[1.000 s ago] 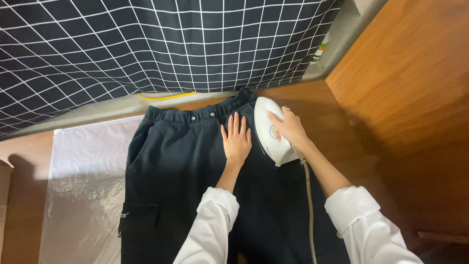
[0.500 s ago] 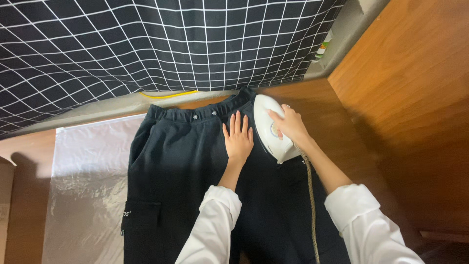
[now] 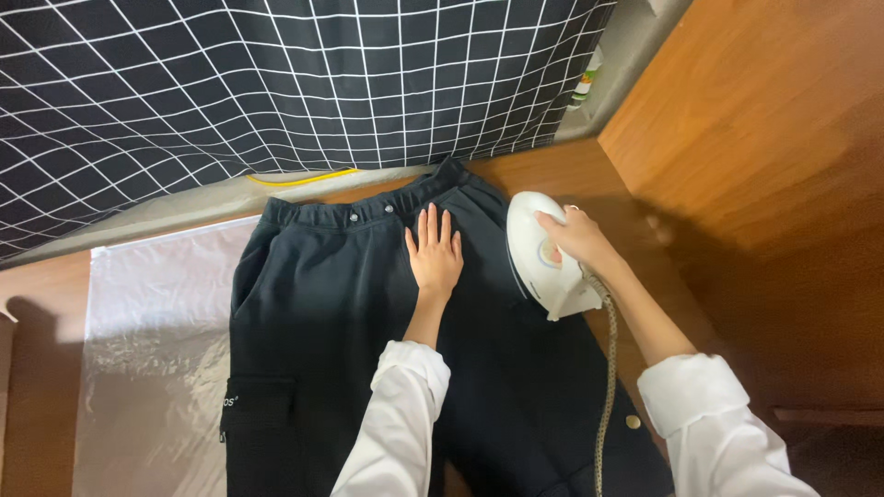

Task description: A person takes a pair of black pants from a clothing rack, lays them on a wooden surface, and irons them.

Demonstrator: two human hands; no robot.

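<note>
Black cargo trousers (image 3: 322,350) lie flat on a wooden floor, waistband toward the top. My left hand (image 3: 435,254) rests palm down on the cloth just below the waistband, fingers together. To its right, my right hand (image 3: 578,237) grips a white clothes iron (image 3: 539,253) that sits on the trousers' right side near the waist. A braided cord (image 3: 606,387) runs from the iron down along my right forearm. Both arms wear white sleeves.
A clear plastic sheet (image 3: 147,359) lies under and left of the trousers. A black fabric with a white grid (image 3: 276,83) hangs across the top. A wooden panel (image 3: 773,147) rises on the right. A yellow strip (image 3: 304,178) lies by the fabric's lower edge.
The iron and my right hand have slid a little up and to the right toward the waistband. My left hand has stayed flat on the trousers.
</note>
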